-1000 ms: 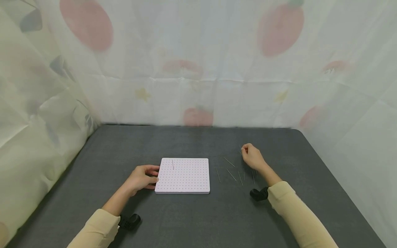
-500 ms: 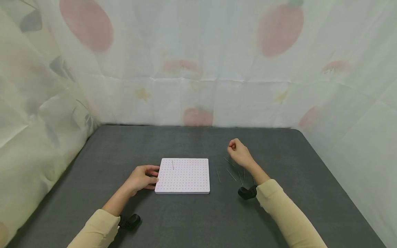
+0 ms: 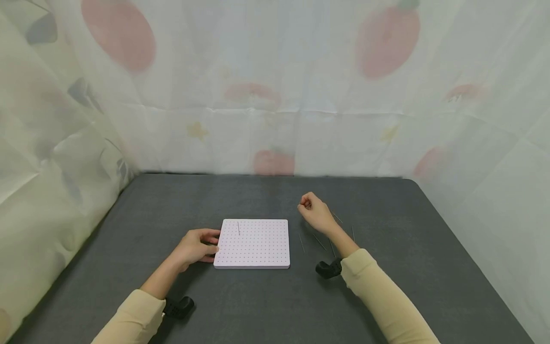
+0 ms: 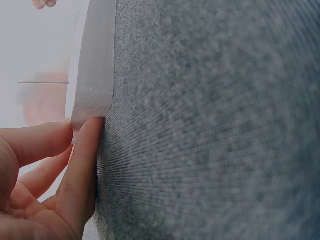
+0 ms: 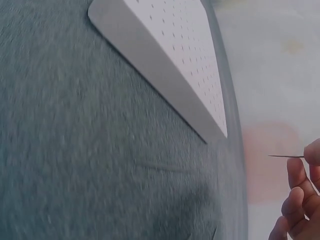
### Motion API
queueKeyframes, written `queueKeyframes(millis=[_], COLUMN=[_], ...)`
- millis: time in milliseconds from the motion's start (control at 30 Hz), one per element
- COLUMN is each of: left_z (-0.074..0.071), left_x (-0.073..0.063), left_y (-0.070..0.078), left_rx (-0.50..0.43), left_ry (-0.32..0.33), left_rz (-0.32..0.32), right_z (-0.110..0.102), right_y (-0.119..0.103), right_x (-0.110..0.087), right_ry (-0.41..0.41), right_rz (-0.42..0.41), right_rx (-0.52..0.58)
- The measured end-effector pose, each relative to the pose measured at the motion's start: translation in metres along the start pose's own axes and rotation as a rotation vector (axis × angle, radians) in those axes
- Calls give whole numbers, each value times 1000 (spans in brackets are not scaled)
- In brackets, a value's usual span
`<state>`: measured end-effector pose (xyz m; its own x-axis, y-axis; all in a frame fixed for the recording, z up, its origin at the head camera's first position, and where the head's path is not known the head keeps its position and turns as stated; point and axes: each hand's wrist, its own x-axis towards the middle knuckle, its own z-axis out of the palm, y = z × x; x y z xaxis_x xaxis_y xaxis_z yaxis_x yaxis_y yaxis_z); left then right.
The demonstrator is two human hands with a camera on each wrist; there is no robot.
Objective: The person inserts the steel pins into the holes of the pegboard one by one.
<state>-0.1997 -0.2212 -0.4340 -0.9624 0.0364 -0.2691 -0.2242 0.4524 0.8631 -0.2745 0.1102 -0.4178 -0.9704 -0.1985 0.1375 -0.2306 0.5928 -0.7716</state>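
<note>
A white board (image 3: 253, 246) with rows of small holes lies flat on the dark table. One thin metal needle (image 3: 238, 229) stands upright near its far left corner. My left hand (image 3: 194, 248) holds the board's left edge; in the left wrist view, thumb and finger (image 4: 85, 165) pinch its corner. Raised beyond the board's far right corner, my right hand (image 3: 319, 213) pinches another needle (image 5: 285, 156) between thumb and index finger. That needle's tip points out past the fingertips, above the table and apart from the board.
Several loose needles (image 3: 319, 241) lie on the table (image 3: 266, 306) right of the board, some partly behind my right forearm. A black device (image 3: 328, 269) sits at the right wrist, another black device (image 3: 179, 307) at the left. A printed curtain (image 3: 326, 143) hangs behind.
My right hand has lifted from the far end of the loose needles and moved left toward the board, carrying a needle. My left hand and the board have stayed in place.
</note>
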Motion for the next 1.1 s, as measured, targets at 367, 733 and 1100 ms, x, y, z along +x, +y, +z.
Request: queueKeyframes(millis=[367, 733, 1100], left_z=[0, 1, 1], left_x=[-1, -1, 0], left_y=[2, 2, 1], left_rx=[-1, -1, 3], left_ry=[-2, -4, 4], left_rz=[-8, 1, -8], right_z=[20, 41, 65], right_y=[-14, -29, -41], right_x=[2, 1, -1], right_ry=[-18, -42, -54], right_rz=[-59, -119, -162], right_rx=[21, 31, -17])
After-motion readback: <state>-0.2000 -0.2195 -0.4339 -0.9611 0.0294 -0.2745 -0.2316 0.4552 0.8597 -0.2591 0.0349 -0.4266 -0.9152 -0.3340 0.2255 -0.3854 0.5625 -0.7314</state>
